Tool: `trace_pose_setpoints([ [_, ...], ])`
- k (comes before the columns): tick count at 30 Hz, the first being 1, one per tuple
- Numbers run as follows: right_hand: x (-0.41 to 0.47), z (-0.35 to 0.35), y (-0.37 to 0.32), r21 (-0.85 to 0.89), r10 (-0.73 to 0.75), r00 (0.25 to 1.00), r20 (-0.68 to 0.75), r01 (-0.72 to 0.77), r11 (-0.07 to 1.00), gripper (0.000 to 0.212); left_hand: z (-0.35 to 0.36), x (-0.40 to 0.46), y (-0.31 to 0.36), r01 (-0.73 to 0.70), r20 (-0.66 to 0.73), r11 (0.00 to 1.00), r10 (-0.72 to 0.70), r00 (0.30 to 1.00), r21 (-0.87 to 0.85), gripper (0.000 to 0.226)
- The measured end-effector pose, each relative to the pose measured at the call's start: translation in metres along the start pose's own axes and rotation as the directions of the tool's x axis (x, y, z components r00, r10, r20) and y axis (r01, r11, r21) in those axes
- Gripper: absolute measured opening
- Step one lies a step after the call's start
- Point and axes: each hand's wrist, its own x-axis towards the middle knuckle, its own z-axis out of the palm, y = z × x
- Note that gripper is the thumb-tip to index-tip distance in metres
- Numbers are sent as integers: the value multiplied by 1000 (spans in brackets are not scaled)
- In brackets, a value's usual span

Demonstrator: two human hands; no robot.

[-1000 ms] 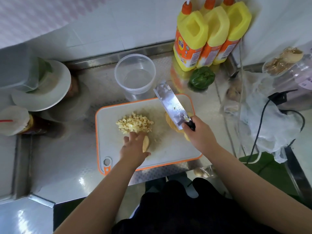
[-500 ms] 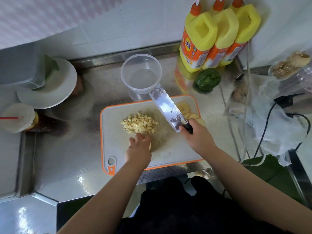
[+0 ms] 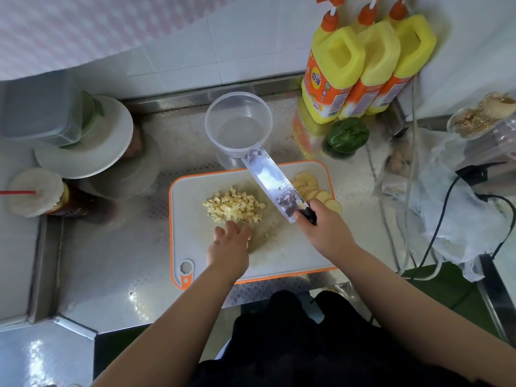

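A white cutting board (image 3: 190, 219) with an orange rim lies on the steel counter. A pile of small diced potato pieces (image 3: 234, 205) sits at its middle, and several round potato slices (image 3: 307, 185) lie at its right edge. My right hand (image 3: 324, 230) grips the black handle of a cleaver (image 3: 270, 182), whose blade points up and left above the board, between pile and slices. My left hand (image 3: 229, 247) rests on the board, fingertips at the pile's near edge. Whatever is under it is hidden.
A clear plastic tub (image 3: 238, 124) stands just behind the board. Three yellow bottles (image 3: 335, 68) and a green pepper (image 3: 346, 135) are at the back right. A white plate (image 3: 92, 146) and a lidded cup (image 3: 33, 191) sit left. A plastic bag (image 3: 446, 208) and black cables (image 3: 446, 227) lie right.
My left hand, which showed a potato slice in its grip, has gone flat on the board with the slice out of sight. The cleaver has shifted left, uncovering the slices.
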Motion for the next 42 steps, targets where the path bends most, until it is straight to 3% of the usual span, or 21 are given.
trace_pose_setpoints([
  [2, -1, 1, 2, -7, -5, 1000, 4, 5, 1000, 34, 1, -1, -9, -162, -19, 984, 164, 986, 70, 47],
  [5, -3, 3, 4, -25, 4, 1000, 27, -4, 1000, 35, -3, 1, -27, -436, -73, 866, 465, 882, 245, 67],
  [7, -6, 5, 2, -61, 4, 999, 46, -2, 998, 35, -2, 5, -39, -503, -61, 815, 540, 840, 289, 83],
  [9, -8, 7, 0, -79, 5, 999, 48, -1, 997, 35, -2, 6, -46, -542, -51, 797, 573, 818, 266, 85],
  [12, -12, 10, -5, -105, 13, 998, 57, -7, 994, 41, 2, 5, -46, -481, -93, 845, 512, 854, 234, 68],
  [16, -16, 14, -9, -190, -60, 995, 76, 74, 979, 33, 9, 4, -39, -343, -100, 917, 368, 924, 204, 53],
  [20, -17, 18, -11, -247, -164, 979, 123, 190, 950, 31, 16, -7, -38, -273, -185, 954, 292, 938, 122, 54],
  [23, -15, 24, -9, -297, -239, 963, 122, 265, 917, 27, 30, -21, -35, -245, -470, 967, 187, 863, -65, 25],
  [26, -13, 34, -16, -399, -302, 935, 184, 352, 847, 21, 39, -28, -31, -242, -629, 952, 74, 774, -186, 25],
  [30, -14, 49, -28, -556, -380, 875, 299, 484, 676, 31, 47, -20, -27, -187, -643, 959, 7, 766, -212, 23],
  [33, -11, 58, -32, -569, -353, 873, 335, 487, 663, 40, 53, -14, -28, -162, -630, 959, -23, 776, -234, 22],
  [42, -6, 72, -24, -565, -291, 864, 411, 491, 663, 23, 63, -12, -29, -196, -655, 933, -54, 754, -303, 17],
])
